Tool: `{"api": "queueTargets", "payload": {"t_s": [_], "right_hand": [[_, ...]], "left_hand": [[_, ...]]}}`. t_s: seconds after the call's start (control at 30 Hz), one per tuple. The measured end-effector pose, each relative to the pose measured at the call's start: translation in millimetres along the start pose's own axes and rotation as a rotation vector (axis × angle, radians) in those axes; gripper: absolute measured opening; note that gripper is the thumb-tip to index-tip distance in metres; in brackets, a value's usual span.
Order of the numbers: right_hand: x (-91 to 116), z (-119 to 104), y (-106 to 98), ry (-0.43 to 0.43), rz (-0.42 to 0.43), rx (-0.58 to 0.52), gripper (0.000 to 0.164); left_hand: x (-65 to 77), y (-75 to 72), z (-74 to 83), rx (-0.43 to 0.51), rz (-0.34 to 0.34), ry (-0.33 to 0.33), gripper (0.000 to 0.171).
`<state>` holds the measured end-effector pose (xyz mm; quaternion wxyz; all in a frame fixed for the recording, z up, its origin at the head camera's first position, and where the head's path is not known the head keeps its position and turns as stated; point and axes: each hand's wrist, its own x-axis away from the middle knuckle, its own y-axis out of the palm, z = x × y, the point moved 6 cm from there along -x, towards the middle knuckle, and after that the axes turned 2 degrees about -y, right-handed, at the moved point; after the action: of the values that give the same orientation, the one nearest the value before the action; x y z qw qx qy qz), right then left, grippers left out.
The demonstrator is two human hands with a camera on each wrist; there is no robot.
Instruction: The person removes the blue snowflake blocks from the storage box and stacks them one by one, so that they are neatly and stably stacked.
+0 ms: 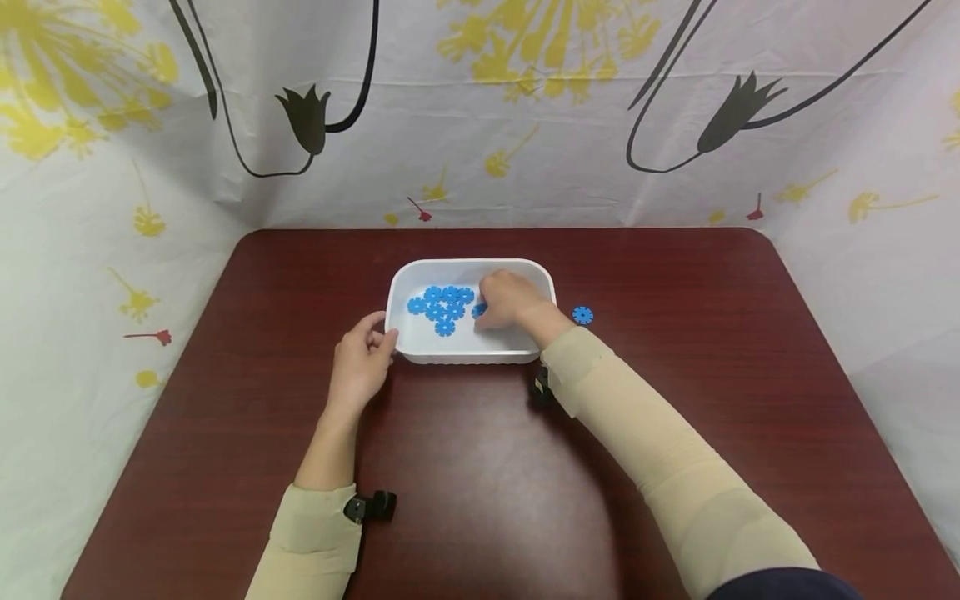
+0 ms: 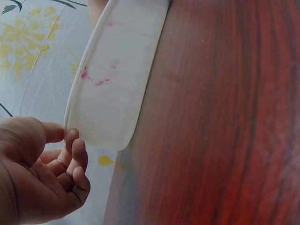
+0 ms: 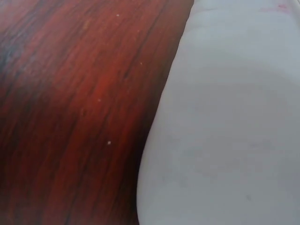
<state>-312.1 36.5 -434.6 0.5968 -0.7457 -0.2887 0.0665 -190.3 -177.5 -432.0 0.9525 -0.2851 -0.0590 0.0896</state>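
Discs (image 1: 436,312) are lying in the tray (image 1: 465,358); the left hand (image 1: 361,364) is pinching its rim (image 2: 71,96), probably steadying it; the right hand (image 1: 513,302) is apparently pinching one disc (image 1: 478,310) inside.

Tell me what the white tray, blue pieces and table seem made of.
White tray: probably plastic, smooth, with a rounded rim. Blue pieces: likely plastic, evenly coloured; finish unclear. Table: wood-grained, glossy where light glares; varnished wood or laminate, perhaps.

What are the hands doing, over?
Left hand pinches tray rim. Right hand inside, at a blue disc. Loose disc right of tray. Nothing seen blocking.
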Motion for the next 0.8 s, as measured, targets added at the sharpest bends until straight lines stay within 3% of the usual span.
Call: {"api": "queueTargets", "payload": {"t_s": [0.37, 0.63, 0.8], "right_hand": [[2, 5, 0, -0.005, 0.001, 0.013, 0.036], [10, 8, -18, -0.039, 0.083, 0.110, 0.031], [18, 14, -28, -0.019, 0.111, 0.048, 0.035]], "left_hand": [[-0.3, 1.3, -0.4, -0.007, 0.002, 0.008, 0.044], [-1.3, 0.5, -0.5, -0.009, 0.005, 0.016, 0.044], [-1.0, -0.3, 0.1, -0.014, 0.003, 0.018, 0.044]]}}
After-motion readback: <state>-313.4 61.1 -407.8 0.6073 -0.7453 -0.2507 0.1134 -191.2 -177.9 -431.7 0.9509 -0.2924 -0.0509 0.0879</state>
